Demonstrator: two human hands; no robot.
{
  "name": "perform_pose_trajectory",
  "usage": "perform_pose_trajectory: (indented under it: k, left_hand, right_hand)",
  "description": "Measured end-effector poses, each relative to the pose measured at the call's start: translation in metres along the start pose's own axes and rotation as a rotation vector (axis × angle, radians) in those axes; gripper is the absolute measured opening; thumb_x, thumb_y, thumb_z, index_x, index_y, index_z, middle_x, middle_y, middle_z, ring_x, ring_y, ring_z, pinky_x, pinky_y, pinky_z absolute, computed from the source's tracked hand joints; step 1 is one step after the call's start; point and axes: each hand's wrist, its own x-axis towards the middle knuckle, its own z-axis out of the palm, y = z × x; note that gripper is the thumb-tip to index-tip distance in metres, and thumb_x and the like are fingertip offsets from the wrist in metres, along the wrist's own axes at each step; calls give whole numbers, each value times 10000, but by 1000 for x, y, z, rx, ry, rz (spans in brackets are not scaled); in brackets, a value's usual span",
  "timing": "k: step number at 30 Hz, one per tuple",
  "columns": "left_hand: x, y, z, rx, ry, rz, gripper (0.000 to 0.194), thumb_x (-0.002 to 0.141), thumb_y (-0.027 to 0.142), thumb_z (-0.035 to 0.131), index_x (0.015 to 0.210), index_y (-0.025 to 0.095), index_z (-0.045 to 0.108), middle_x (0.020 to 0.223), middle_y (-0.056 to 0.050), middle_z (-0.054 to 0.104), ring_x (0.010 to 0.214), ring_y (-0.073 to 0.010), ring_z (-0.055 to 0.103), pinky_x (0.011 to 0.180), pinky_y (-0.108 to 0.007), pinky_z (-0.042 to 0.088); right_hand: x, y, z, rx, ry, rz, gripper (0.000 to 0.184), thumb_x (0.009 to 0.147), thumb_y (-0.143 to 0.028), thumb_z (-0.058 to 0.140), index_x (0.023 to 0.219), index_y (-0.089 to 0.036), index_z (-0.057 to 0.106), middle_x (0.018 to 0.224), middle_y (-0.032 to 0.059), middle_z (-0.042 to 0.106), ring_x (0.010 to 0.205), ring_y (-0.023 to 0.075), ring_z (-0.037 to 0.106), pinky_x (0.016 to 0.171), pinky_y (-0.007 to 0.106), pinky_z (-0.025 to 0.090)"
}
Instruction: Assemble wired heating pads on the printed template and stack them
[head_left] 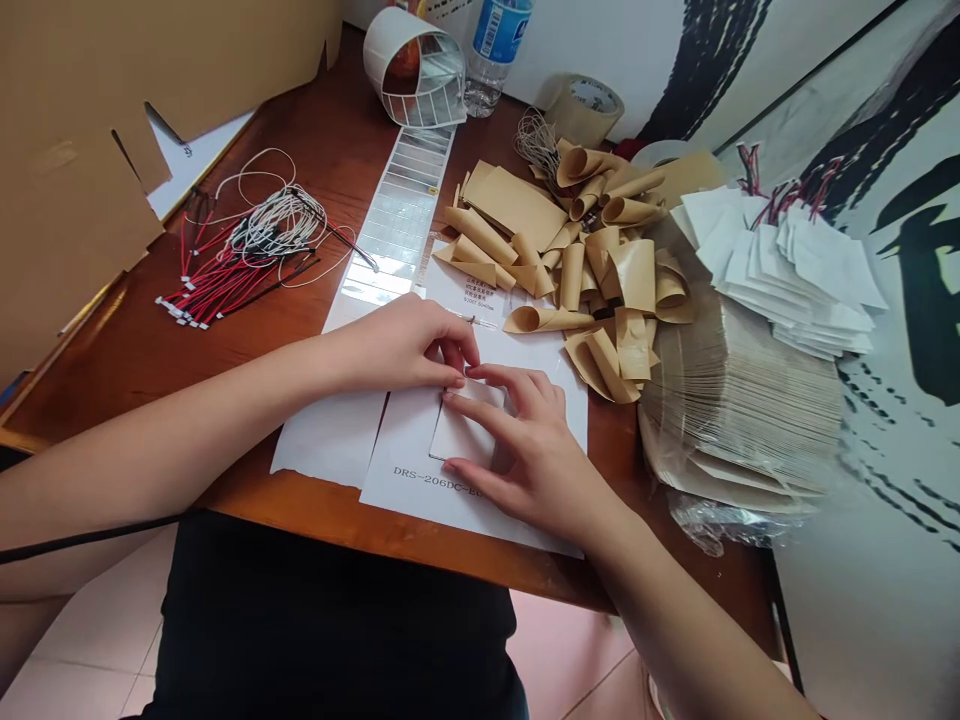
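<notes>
A small white paper piece (466,428), flat like a card or little envelope, lies on a printed white sheet (409,492) near the table's front edge. My left hand (409,345) is closed in a pinch at its upper edge; what sits between the fingertips is too small to make out. A tiny dark wire-like end (471,320) shows just above those fingers. Spread over the small paper, my right hand (536,440) rests with thumb and index finger apart. Its middle fingertip reaches close to the left fingertips. The hand hides the paper's right part.
Red-and-black wires (204,275) with white connectors lie left. Behind are a label roll (379,70), its strip (401,200), a water bottle (499,45) and tape (592,105). Curled brown papers (570,275) lie right, beside stacked envelopes (757,390) topped by white packets with wires (795,260).
</notes>
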Motion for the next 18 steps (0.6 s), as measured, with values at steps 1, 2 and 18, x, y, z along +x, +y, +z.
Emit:
perform_pose_trajectory:
  k: [1, 2, 18]
  left_hand:
    - [0, 0, 0, 15, 10, 17, 177, 805, 98, 774, 966, 166, 800, 807, 8, 798, 745, -117, 719, 707, -223, 508]
    - [0, -1, 0, 25, 18, 28, 188, 799, 97, 776, 970, 171, 801, 806, 10, 797, 744, -116, 715, 715, -225, 505]
    - [-6, 15, -2, -143, 22, -43, 112, 837, 181, 712, 913, 160, 791, 820, -13, 802, 791, -143, 742, 713, -240, 557]
  right_hand:
    - [0, 0, 0, -2, 5, -3, 463, 965, -501, 654, 1357, -255, 644, 1454, 176, 521, 1301, 386, 468, 1027, 607, 431]
    - [0, 0, 0, -2, 6, -6, 462, 966, -501, 653, 1356, -253, 646, 1459, 178, 516, 1302, 386, 464, 1028, 612, 432]
    - [-3, 4, -7, 137, 34, 3, 556, 920, -447, 738, 1411, -277, 540, 1383, 142, 555, 1301, 329, 537, 1066, 539, 464]
